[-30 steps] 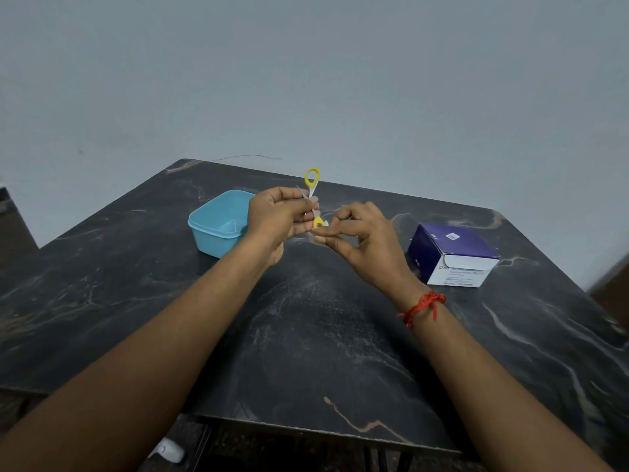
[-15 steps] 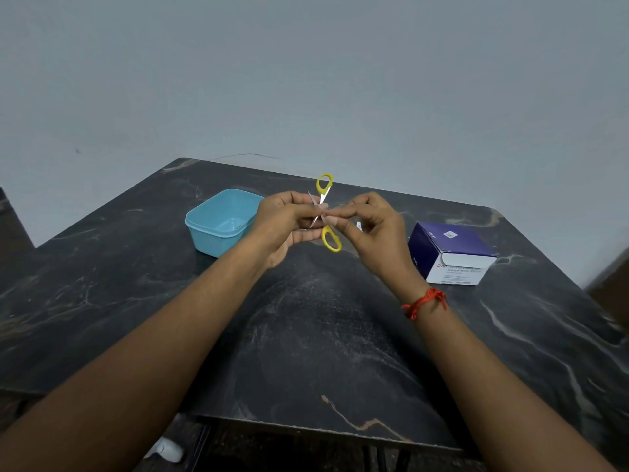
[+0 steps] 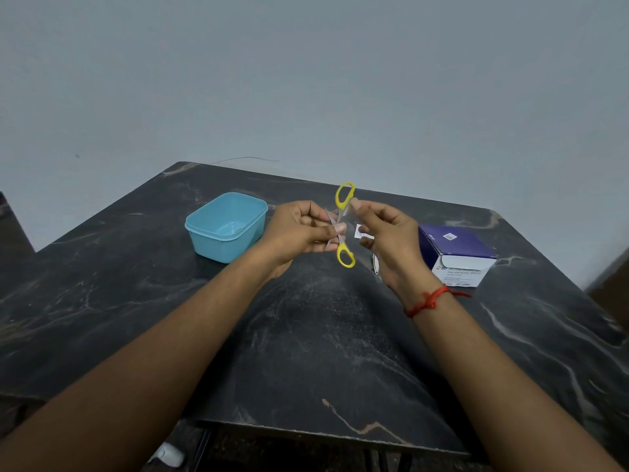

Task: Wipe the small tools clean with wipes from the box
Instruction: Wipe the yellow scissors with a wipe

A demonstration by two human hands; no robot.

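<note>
Out beyond the left grip, well clear of it on its outer side, a light blue rectangular plastic tub [image 3: 226,226] sits open on the dark marble-patterned desk [image 3: 306,352]. Now the left grip [image 3: 299,229] itself: raised off the desk, thumb and curled fingers pinching the small steel scissors with yellow plastic loop handles [image 3: 341,229] right where the blades cross. The scissors are splayed into an X, held up between the two grips. One yellow loop stands above the fingers, the other hangs below them, and the blade tips poke back toward the left palm.

Just off the right grip's inner fingers there's a small white square packet [image 3: 360,231]. Held or lying on the desk behind? Cannot tell.

The right grip [image 3: 388,240] is up too, fingers curled, its topmost fingertip pressed on the metal shank just under the upper yellow loop. There is a pale sliver at that contact, but it's too small to say if it's a wipe. Under the heel of this grip, a small pale oval object [image 3: 375,267] lies on the desk, mostly hidden. A red thread bracelet [image 3: 429,299] is tied at the wrist behind the grip.

On the right grip's outer side, near it, the purple and white cardboard wipe box [image 3: 456,250] rests on the desk.
</note>
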